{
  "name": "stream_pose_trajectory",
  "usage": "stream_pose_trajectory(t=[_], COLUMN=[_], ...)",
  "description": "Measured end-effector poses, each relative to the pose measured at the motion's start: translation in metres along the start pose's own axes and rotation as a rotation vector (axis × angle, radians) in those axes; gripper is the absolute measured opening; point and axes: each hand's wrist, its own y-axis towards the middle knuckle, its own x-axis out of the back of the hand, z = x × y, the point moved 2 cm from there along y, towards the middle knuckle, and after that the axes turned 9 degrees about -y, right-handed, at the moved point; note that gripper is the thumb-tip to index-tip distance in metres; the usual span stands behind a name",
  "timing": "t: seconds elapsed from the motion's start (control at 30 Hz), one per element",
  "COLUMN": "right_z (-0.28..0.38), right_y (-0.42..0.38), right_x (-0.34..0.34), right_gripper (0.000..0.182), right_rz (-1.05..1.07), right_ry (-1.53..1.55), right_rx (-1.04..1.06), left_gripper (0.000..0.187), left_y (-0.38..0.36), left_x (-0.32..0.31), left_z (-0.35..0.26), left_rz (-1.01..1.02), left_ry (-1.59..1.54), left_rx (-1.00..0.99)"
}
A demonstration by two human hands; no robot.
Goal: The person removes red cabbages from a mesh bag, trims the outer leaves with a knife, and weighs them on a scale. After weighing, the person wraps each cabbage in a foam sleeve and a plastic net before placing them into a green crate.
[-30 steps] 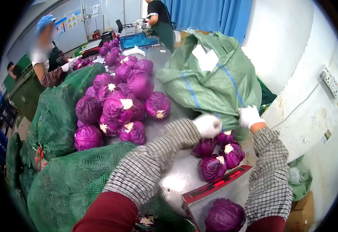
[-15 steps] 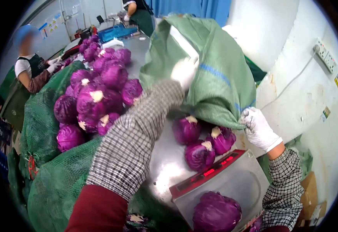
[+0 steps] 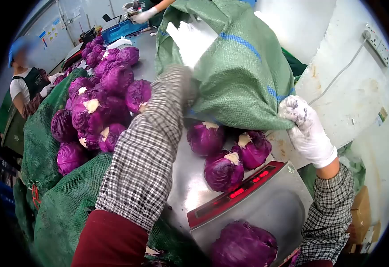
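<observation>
A green woven sack (image 3: 252, 66) with blue stripes stands mouth-open toward the left on the metal table. At its lower right corner, my right hand (image 3: 302, 122) in a stained white glove is closed on the sack's edge. My left hand (image 3: 189, 46), also white-gloved, reaches to the sack's mouth; it blends with white material there, and its fingers cannot be made out. Below the sack, three purple cabbages (image 3: 224, 171) sit behind a scale (image 3: 265, 209) with a red lit display. Another purple cabbage (image 3: 244, 244) rests on the scale's plate.
A heap of purple cabbages (image 3: 101, 104) lies left on green mesh sacks (image 3: 69, 209). A co-worker (image 3: 27, 84) stands at far left, and another person's gloved hand (image 3: 144, 15) is at the back near a blue tray (image 3: 122, 30). A power strip (image 3: 377, 44) hangs on the right wall.
My left hand has moved left and up at the sack's mouth, where more white shows. My right hand keeps its hold. The view has shifted, and the back person's hand has come forward.
</observation>
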Motion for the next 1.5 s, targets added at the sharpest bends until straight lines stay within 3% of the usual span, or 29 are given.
stream_pose_trajectory(t=[0.03, 0.07, 0.17, 0.3, 0.43, 0.6, 0.7, 0.77, 0.8, 0.87, 0.9, 0.97, 1.0, 1.03, 1.1, 1.17, 1.2, 1.27, 1.37, 1.43, 1.5], right_z=[0.005, 0.014, 0.038, 0.031, 0.008, -0.016, -0.008, -0.001, 0.005, 0.017, 0.028, 0.046, 0.056, 0.067, 0.093, 0.115, 0.130, 0.150, 0.175, 0.190, 0.202], right_y=[0.002, 0.005, 0.007, 0.000, 0.010, 0.025, 0.032, 0.030, 0.028, 0.024, 0.019, 0.012, 0.007, -0.001, -0.014, -0.030, -0.040, -0.059, -0.085, -0.103, -0.116], right_x=[-0.006, -0.013, -0.028, -0.021, -0.018, -0.047, -0.046, -0.038, -0.032, -0.020, -0.011, 0.005, 0.013, 0.021, 0.036, 0.052, 0.063, 0.078, 0.099, 0.112, 0.121], right_gripper=[0.040, 0.040, 0.029, 0.027, 0.021, 0.018, 0.025, 0.029, 0.036, 0.033, 0.033, 0.031, 0.030, 0.030, 0.027, 0.026, 0.026, 0.026, 0.025, 0.024, 0.024], right_rz=[0.017, 0.002, 0.159, 0.149, -0.028, 0.073, 0.124, 0.089, 0.063, -0.043, -0.070, -0.051, -0.037, -0.021, -0.020, 0.080, 0.132, 0.115, 0.110, 0.114, 0.139], right_ry=[0.073, -0.115, -0.306, -0.303, -0.355, -0.537, -0.583, -0.597, -0.606, -0.642, -0.617, -0.536, -0.507, -0.484, -0.540, -0.511, -0.520, -0.532, -0.457, -0.404, -0.346], right_rx=[-0.038, 0.200, 0.330, 0.271, 0.251, 0.176, 0.095, 0.089, 0.086, 0.129, 0.107, 0.047, 0.008, -0.036, 0.031, -0.008, -0.055, -0.051, -0.156, -0.253, -0.365], left_gripper=[0.030, 0.030, 0.028, 0.027, 0.025, 0.023, 0.023, 0.011, 0.007, 0.013, 0.014, 0.015, 0.019, 0.023, 0.022, 0.019, 0.015, 0.013, 0.010, 0.008, 0.006], left_y=[-0.001, 0.000, 0.002, 0.001, -0.015, -0.061, -0.103, -0.149, -0.173, -0.230, -0.254, -0.295, -0.314, -0.331, -0.348, -0.357, -0.360, -0.375, -0.388, -0.390, -0.371], left_x=[-0.002, -0.004, -0.010, -0.015, -0.007, 0.015, 0.036, 0.074, 0.087, 0.118, 0.124, 0.107, 0.088, 0.086, 0.089, 0.104, 0.109, 0.156, 0.216, 0.256, 0.260], left_z=[0.001, 0.002, 0.006, 0.017, 0.040, 0.096, 0.136, 0.108, 0.101, 0.069, 0.068, 0.080, 0.086, 0.070, 0.050, 0.038, 0.048, 0.012, -0.004, -0.012, 0.007], left_rz=[-0.011, -0.020, -0.025, -0.012, 0.002, -0.036, -0.239, -0.502, -0.548, -0.619, -0.643, -0.553, -0.510, -0.277, -0.231, -0.401, -0.561, -0.687, -0.908, -0.889, -0.675], left_ry=[-0.012, -0.021, -0.043, -0.054, -0.036, -0.027, -0.097, -0.120, -0.295, -0.650, -0.627, -0.636, -0.488, -0.293, -0.284, -0.586, -0.592, -0.771, -0.591, -0.596, -0.573], left_rx=[0.003, 0.011, 0.038, 0.095, 0.188, 0.375, 0.407, 0.293, 0.253, 0.237, 0.191, 0.201, 0.219, 0.440, 0.498, 0.411, 0.235, 0.111, 0.032, 0.015, -0.092])
